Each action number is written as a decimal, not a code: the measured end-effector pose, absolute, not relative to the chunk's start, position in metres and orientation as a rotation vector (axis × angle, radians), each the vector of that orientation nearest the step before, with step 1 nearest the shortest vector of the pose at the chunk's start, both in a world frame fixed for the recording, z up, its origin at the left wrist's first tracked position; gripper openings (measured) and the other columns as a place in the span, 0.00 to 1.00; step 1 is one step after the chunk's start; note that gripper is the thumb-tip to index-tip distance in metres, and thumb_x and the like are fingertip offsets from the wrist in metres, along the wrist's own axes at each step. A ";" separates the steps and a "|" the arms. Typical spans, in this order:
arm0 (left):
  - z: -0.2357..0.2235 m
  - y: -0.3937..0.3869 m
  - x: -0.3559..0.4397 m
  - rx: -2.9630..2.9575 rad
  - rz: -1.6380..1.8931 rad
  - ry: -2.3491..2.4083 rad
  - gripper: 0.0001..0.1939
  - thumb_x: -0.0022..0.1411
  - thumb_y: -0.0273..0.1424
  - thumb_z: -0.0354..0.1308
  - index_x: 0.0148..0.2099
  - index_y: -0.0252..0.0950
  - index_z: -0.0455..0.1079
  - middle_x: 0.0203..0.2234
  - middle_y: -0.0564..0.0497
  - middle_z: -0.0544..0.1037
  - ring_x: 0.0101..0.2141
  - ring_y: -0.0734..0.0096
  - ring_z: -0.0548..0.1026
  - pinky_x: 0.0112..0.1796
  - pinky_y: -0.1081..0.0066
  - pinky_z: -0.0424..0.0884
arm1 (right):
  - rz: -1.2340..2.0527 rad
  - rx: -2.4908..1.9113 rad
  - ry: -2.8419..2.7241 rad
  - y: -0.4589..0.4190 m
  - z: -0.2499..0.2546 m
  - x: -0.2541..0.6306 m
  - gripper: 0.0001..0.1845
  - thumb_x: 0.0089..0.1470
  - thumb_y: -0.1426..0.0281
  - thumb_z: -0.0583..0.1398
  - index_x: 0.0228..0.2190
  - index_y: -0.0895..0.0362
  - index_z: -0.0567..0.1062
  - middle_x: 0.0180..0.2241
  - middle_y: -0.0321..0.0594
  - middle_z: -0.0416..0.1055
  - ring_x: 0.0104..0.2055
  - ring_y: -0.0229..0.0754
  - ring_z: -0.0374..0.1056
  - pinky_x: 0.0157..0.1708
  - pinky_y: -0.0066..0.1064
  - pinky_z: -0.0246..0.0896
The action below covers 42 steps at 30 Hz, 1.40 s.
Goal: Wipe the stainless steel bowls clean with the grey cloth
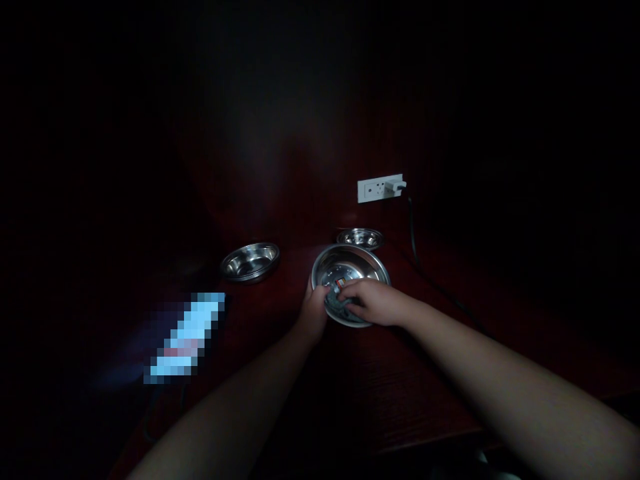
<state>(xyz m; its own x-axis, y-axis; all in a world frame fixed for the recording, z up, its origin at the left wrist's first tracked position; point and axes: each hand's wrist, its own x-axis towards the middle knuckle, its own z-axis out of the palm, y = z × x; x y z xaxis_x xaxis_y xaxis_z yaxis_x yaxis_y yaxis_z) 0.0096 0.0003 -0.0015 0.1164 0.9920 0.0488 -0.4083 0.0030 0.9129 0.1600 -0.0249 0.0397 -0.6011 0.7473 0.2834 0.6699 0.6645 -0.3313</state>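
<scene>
A shiny metal bowl (367, 262) is tilted towards me over the dark red table. My left hand (315, 311) is closed on the bowl's left rim, its thumb over the inside. Inside the bowl, my right hand (374, 301) has its fingers bent round a dark grey-green cloth (341, 309), pressed against the lower inner wall. A small orange and white label (341, 283) shows by the right fingertips; whether it belongs to the cloth or the bowl, I cannot tell. The left fingers behind the bowl are hidden.
Shallow metal bowls (253, 261) stand at the left, seemingly nested. Another metal dish (367, 235) sits just behind the held bowl. A pixelated bright screen (190, 337) lies at the left. A wall socket (373, 189) carries a plug, with a dark cable (413, 233) running down to the table.
</scene>
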 end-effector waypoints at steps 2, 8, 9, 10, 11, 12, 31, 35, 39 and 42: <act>-0.003 0.001 0.009 0.978 1.310 0.800 0.11 0.47 0.32 0.54 0.34 0.33 0.67 0.35 0.48 0.76 0.40 0.64 0.72 0.40 0.67 0.67 | 0.259 -1.113 -2.490 -0.025 0.040 0.159 0.11 0.50 0.74 0.55 0.36 0.57 0.75 0.37 0.40 0.72 0.40 0.40 0.66 0.42 0.30 0.58; 0.001 -0.002 0.011 1.002 1.310 0.766 0.13 0.45 0.30 0.54 0.36 0.33 0.67 0.34 0.49 0.76 0.40 0.62 0.72 0.42 0.65 0.67 | 0.214 -1.121 -2.461 -0.026 0.039 0.157 0.11 0.51 0.73 0.55 0.37 0.56 0.75 0.38 0.41 0.71 0.40 0.41 0.66 0.42 0.31 0.58; 0.001 -0.002 0.011 1.004 1.297 0.757 0.14 0.45 0.30 0.54 0.38 0.33 0.67 0.34 0.49 0.76 0.40 0.62 0.72 0.42 0.65 0.67 | 0.208 -1.124 -2.452 -0.026 0.038 0.157 0.11 0.51 0.73 0.55 0.37 0.56 0.75 0.38 0.41 0.71 0.40 0.41 0.66 0.42 0.31 0.59; 0.001 -0.002 0.011 1.006 1.282 0.747 0.15 0.46 0.30 0.54 0.39 0.33 0.67 0.35 0.48 0.76 0.40 0.62 0.72 0.42 0.65 0.67 | 0.198 -1.127 -2.443 -0.025 0.037 0.157 0.11 0.51 0.73 0.55 0.37 0.56 0.75 0.38 0.41 0.71 0.40 0.41 0.66 0.41 0.32 0.59; 0.001 -0.001 0.011 1.007 1.270 0.735 0.17 0.46 0.30 0.53 0.41 0.33 0.67 0.35 0.48 0.76 0.40 0.62 0.72 0.42 0.64 0.66 | 0.185 -1.129 -2.435 -0.024 0.037 0.157 0.11 0.51 0.73 0.55 0.36 0.56 0.75 0.37 0.41 0.71 0.39 0.41 0.66 0.41 0.32 0.59; 0.000 -0.001 0.011 1.007 1.263 0.724 0.18 0.46 0.30 0.53 0.42 0.33 0.67 0.35 0.48 0.76 0.40 0.62 0.72 0.42 0.64 0.66 | 0.168 -1.131 -2.428 -0.023 0.036 0.157 0.11 0.51 0.73 0.55 0.36 0.56 0.75 0.37 0.41 0.71 0.39 0.41 0.66 0.42 0.32 0.59; -0.001 -0.005 0.010 1.065 1.228 0.706 0.16 0.47 0.29 0.54 0.41 0.35 0.66 0.42 0.48 0.74 0.44 0.62 0.71 0.45 0.65 0.65 | -0.067 -1.376 -2.178 -0.016 0.038 0.159 0.08 0.50 0.74 0.56 0.31 0.57 0.74 0.37 0.43 0.72 0.40 0.44 0.67 0.42 0.34 0.60; -0.003 -0.003 0.010 1.039 1.201 0.721 0.17 0.48 0.29 0.54 0.43 0.35 0.65 0.40 0.48 0.75 0.41 0.62 0.72 0.43 0.65 0.66 | -0.073 -1.372 -2.169 -0.015 0.038 0.161 0.07 0.50 0.74 0.56 0.32 0.57 0.74 0.36 0.43 0.71 0.40 0.43 0.66 0.42 0.34 0.60; -0.003 -0.003 0.010 1.021 1.201 0.713 0.19 0.48 0.30 0.54 0.45 0.35 0.64 0.38 0.48 0.75 0.40 0.63 0.73 0.43 0.65 0.66 | -0.055 -1.358 -2.169 -0.014 0.036 0.162 0.08 0.50 0.73 0.56 0.33 0.57 0.74 0.37 0.43 0.70 0.41 0.43 0.66 0.43 0.34 0.59; -0.004 -0.003 0.011 1.017 1.186 0.706 0.18 0.48 0.29 0.54 0.44 0.34 0.65 0.36 0.48 0.76 0.40 0.63 0.73 0.43 0.64 0.66 | -0.042 -1.355 -2.163 -0.014 0.034 0.163 0.08 0.49 0.72 0.57 0.34 0.57 0.74 0.37 0.43 0.70 0.42 0.43 0.65 0.44 0.35 0.58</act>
